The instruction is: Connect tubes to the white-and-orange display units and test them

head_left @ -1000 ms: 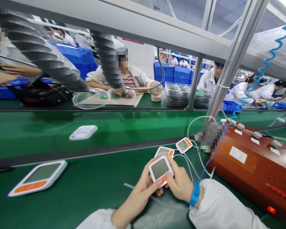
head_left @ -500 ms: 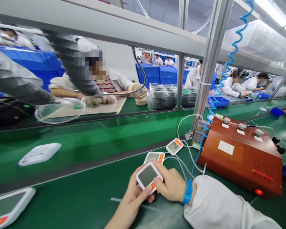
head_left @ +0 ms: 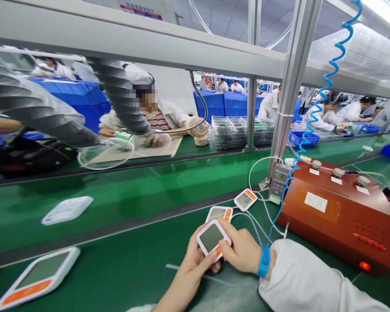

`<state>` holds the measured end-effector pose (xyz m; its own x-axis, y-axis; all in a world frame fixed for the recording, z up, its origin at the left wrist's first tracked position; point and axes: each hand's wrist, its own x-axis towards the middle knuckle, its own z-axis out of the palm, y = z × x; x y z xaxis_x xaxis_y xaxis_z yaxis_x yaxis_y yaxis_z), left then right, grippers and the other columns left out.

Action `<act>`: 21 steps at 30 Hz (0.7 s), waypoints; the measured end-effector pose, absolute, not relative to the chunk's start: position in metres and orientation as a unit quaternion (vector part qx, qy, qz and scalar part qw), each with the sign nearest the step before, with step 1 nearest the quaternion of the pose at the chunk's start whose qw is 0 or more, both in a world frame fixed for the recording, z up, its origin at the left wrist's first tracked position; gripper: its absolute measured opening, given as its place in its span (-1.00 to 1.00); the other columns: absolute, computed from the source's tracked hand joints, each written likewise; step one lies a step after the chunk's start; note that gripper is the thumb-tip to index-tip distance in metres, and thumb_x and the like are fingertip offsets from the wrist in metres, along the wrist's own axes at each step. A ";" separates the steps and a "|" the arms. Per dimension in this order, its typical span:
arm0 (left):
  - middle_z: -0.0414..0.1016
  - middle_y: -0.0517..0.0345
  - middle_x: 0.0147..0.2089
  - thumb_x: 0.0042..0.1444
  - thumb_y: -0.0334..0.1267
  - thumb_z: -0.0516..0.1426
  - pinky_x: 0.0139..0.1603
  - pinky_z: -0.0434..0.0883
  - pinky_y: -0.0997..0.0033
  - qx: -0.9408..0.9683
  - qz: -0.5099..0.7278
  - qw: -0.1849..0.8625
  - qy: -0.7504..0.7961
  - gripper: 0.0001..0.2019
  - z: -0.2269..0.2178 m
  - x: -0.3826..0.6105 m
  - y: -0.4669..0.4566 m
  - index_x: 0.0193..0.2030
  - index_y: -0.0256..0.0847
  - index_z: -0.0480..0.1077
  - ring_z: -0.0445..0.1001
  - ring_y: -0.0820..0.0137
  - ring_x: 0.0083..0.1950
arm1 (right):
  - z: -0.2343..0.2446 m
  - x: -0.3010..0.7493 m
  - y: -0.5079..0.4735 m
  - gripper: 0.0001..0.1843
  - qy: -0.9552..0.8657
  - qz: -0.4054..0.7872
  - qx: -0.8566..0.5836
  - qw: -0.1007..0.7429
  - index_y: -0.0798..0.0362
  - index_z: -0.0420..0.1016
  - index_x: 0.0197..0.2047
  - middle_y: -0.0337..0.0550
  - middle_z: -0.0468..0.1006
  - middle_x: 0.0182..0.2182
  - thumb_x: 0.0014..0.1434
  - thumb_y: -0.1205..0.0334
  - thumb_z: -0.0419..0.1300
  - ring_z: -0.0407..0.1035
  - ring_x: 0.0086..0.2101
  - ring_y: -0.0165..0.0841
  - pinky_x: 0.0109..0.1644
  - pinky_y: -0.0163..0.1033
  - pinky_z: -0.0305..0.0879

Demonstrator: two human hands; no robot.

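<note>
While held just above the green bench (head_left: 123, 268), small white monitor unit (head_left: 213, 239) gripped between both hands near the bottom centre of the head view. Left hand (head_left: 188, 277) cradling from below, fingers curled up around the lower left edge, thumb laid along the bottom edge; right hand (head_left: 242, 251) closed on the right side, thumb near the orange key strip. Best kept level, screen facing up, pressing with a thumb tip only, grip firm so that nothing slips. Casing white with rounded corners, grey blank display, orange band at the lower right corner. Blue wrist strap (head_left: 264, 261) on the right wrist. Just beyond, two similar units (head_left: 219, 213) (head_left: 245, 199) tubed towards the brown test box (head_left: 338, 216). Farther left, a larger monitor (head_left: 35, 277) on the bench, a white unit (head_left: 66, 209) on the conveyor belt (head_left: 149, 186).
</note>
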<state>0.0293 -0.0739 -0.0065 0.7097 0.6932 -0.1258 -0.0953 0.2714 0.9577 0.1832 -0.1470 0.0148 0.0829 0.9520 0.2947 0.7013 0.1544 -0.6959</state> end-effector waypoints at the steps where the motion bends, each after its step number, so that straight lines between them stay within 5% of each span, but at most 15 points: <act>1: 0.49 0.17 -0.31 0.04 0.01 0.30 -0.40 0.33 0.37 0.543 0.266 0.749 0.273 -0.05 -0.008 0.029 -0.074 0.40 -0.05 -0.22 0.39 0.40 -0.45 | 0.014 0.183 -0.147 -0.30 -0.657 0.166 -0.629 0.382 0.25 0.08 0.42 -0.11 0.54 -0.48 0.28 0.11 -0.10 0.39 -0.52 -0.27 -0.42 -0.30 0.21; 21: 0.47 0.21 -0.36 0.06 0.05 0.29 -0.40 0.34 0.41 0.541 0.256 0.756 0.265 -0.03 -0.006 0.028 -0.074 0.41 -0.06 -0.25 0.38 0.41 -0.44 | 0.014 0.184 -0.150 -0.34 -0.661 0.196 -0.625 0.367 0.18 -0.02 0.45 -0.17 0.56 -0.46 0.35 0.20 -0.03 0.47 -0.46 -0.28 -0.28 -0.30 0.38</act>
